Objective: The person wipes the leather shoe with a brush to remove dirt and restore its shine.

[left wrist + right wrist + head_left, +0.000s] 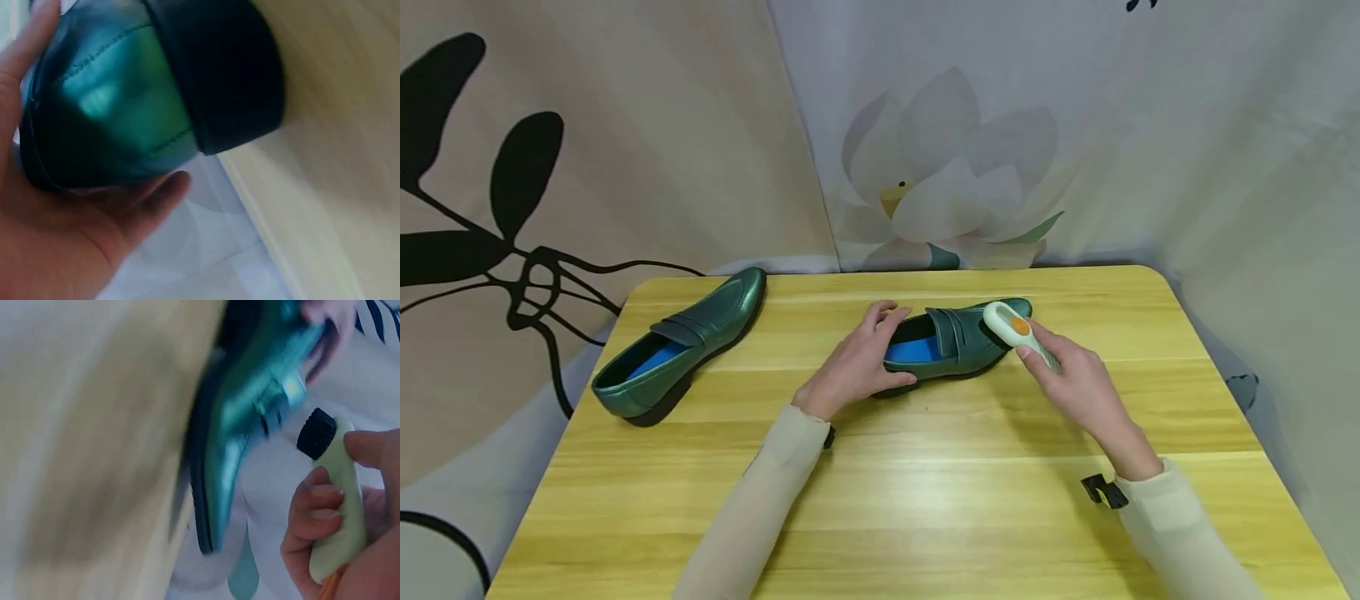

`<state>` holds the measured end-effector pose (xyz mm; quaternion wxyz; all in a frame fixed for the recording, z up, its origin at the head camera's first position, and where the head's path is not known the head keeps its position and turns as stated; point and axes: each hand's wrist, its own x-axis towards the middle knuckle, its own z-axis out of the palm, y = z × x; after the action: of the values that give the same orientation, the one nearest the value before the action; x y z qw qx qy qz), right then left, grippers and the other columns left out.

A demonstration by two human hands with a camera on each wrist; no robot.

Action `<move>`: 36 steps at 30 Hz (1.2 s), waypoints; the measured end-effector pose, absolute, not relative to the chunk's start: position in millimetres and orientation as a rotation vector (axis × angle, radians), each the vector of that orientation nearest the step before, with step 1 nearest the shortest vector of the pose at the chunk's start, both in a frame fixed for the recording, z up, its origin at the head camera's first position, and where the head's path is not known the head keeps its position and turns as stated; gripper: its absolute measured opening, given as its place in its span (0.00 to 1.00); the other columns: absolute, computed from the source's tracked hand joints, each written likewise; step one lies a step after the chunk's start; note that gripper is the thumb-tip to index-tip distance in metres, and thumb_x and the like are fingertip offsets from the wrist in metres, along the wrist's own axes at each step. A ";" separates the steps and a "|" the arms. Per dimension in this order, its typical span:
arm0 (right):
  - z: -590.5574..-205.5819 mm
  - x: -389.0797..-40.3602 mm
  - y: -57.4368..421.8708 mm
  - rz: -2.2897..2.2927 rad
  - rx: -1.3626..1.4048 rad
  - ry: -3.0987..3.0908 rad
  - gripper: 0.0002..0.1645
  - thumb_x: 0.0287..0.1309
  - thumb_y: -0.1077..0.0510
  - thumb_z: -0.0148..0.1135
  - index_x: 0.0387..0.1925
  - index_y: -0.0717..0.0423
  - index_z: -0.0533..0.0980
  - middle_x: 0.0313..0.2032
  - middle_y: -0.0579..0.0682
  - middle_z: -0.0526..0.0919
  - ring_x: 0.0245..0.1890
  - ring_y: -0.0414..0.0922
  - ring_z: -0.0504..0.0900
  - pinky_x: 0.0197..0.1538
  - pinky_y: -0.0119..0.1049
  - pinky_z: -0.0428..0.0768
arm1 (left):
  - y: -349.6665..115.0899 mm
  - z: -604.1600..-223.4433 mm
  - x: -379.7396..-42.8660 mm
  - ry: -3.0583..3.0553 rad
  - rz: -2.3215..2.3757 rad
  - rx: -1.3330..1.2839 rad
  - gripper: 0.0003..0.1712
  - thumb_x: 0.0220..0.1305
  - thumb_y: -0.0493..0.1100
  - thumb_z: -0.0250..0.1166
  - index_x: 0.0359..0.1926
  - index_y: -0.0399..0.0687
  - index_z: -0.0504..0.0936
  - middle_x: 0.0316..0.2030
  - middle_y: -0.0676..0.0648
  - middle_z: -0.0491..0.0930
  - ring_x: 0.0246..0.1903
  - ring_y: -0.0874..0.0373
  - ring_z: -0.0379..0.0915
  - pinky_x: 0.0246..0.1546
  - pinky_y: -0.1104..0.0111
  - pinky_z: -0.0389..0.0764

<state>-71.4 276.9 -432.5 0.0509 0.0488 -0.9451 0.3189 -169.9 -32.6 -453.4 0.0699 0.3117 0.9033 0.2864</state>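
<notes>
A dark green loafer with a blue insole stands on the table, toe pointing right. My left hand grips it round the heel, thumb on the near side and fingers on the far side; the left wrist view shows the green heel between them. My right hand holds a pale green shoe brush with an orange button, above the toe. In the right wrist view the brush's short black bristles face the loafer, with a gap between them.
A second green loafer stands at the table's left side, toe pointing to the back right. The wooden table has a rounded far right corner. Behind it hangs a pale curtain with flower and leaf prints.
</notes>
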 end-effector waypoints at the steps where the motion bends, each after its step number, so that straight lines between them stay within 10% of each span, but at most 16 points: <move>1: -435.8 -69.9 272.2 0.956 0.172 -2.886 0.34 0.78 0.44 0.54 0.75 0.60 0.67 0.62 0.66 0.79 0.53 0.62 0.82 0.49 0.60 0.78 | -30.5 -450.6 -169.9 2.726 0.835 0.873 0.61 0.54 0.58 0.81 0.80 0.45 0.57 0.75 0.40 0.59 0.60 0.43 0.75 0.58 0.50 0.79; 10: -458.3 -59.0 241.3 0.901 0.243 -2.879 0.34 0.76 0.47 0.58 0.74 0.58 0.68 0.54 0.62 0.83 0.43 0.55 0.82 0.43 0.56 0.80 | -31.4 -447.2 -176.5 2.755 0.675 0.749 0.52 0.53 0.64 0.79 0.71 0.41 0.72 0.65 0.42 0.77 0.53 0.47 0.78 0.54 0.51 0.81; 16: -463.1 -61.9 229.6 0.900 0.260 -2.866 0.34 0.77 0.46 0.58 0.75 0.58 0.67 0.58 0.63 0.82 0.48 0.59 0.83 0.47 0.60 0.81 | -41.1 -450.4 -179.8 2.662 0.733 0.821 0.53 0.53 0.64 0.79 0.73 0.45 0.71 0.69 0.44 0.73 0.62 0.48 0.73 0.64 0.51 0.73; 27: -433.7 -119.8 215.4 0.649 0.221 -2.983 0.34 0.80 0.46 0.49 0.72 0.67 0.68 0.33 0.59 0.83 0.23 0.51 0.76 0.25 0.45 0.75 | -37.5 -447.9 -176.2 2.608 0.763 0.780 0.53 0.55 0.61 0.79 0.75 0.45 0.68 0.70 0.44 0.71 0.60 0.48 0.71 0.65 0.51 0.73; 33: -439.4 -91.4 228.3 0.710 0.279 -2.976 0.35 0.80 0.44 0.49 0.75 0.63 0.65 0.49 0.64 0.84 0.40 0.57 0.84 0.42 0.55 0.81 | -36.9 -447.8 -175.6 2.606 0.793 0.779 0.53 0.54 0.62 0.79 0.74 0.45 0.68 0.70 0.44 0.71 0.61 0.48 0.71 0.64 0.51 0.74; 36: -449.9 -68.8 235.3 0.669 0.371 -2.948 0.35 0.78 0.46 0.55 0.76 0.59 0.65 0.42 0.60 0.83 0.32 0.51 0.80 0.36 0.47 0.81 | -36.6 -449.0 -176.2 2.605 0.814 0.786 0.52 0.54 0.61 0.80 0.74 0.45 0.69 0.70 0.44 0.71 0.61 0.48 0.71 0.65 0.52 0.73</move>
<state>-68.8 235.3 -449.9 0.0478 0.1218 -0.9668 0.2195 -176.2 -36.6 -449.0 0.1501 0.2735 0.9068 0.2835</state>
